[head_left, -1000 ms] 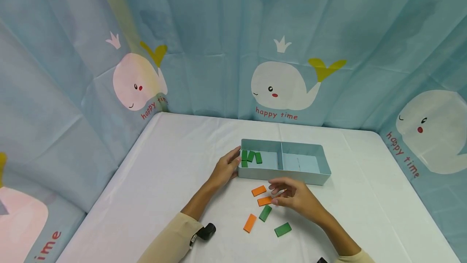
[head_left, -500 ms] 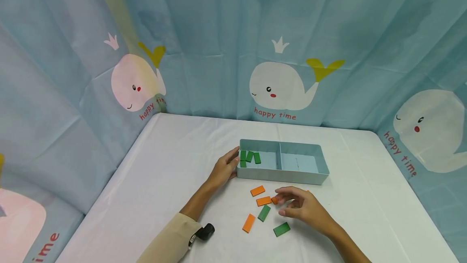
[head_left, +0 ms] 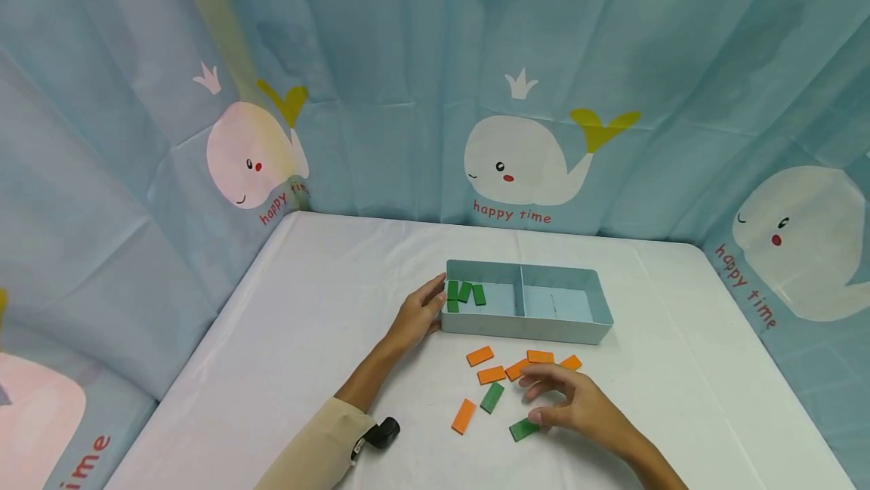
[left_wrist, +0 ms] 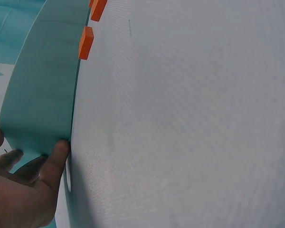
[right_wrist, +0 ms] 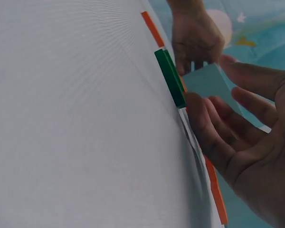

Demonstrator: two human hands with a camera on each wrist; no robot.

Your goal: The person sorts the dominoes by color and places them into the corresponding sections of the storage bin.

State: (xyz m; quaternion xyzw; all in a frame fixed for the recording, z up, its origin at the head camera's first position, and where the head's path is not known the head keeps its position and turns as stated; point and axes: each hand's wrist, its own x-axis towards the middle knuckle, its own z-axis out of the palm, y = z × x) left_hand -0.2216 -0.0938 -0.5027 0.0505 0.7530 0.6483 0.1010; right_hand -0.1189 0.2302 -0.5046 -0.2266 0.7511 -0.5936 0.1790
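My left hand point(head_left: 411, 320) rests its fingertips against the left end of a grey-blue divided box point(head_left: 526, 326); in the left wrist view the fingers point(left_wrist: 57, 164) touch the box's end wall. Several green tiles point(head_left: 479, 294) lie in the left compartment. My right hand point(head_left: 578, 407) hovers palm-down over the table, thumb at a green tile point(head_left: 522, 429), index and thumb apart, gripping nothing. In the right wrist view a fingertip lies beside that green tile point(right_wrist: 170, 78); contact is unclear. Another green tile point(head_left: 492, 398) lies to its left.
Several orange tiles point(head_left: 479, 356) are scattered in front of the box, some partly behind the right hand. One orange tile point(head_left: 464, 416) lies nearer the person. The white-covered table point(head_left: 326, 271) meets a blue whale-print curtain point(head_left: 381, 97) on the sides and back.
My right hand has moved rightward and toward the person, from over the orange tiles to the nearer green tile. More orange tiles show now. The left hand has stayed at the box.
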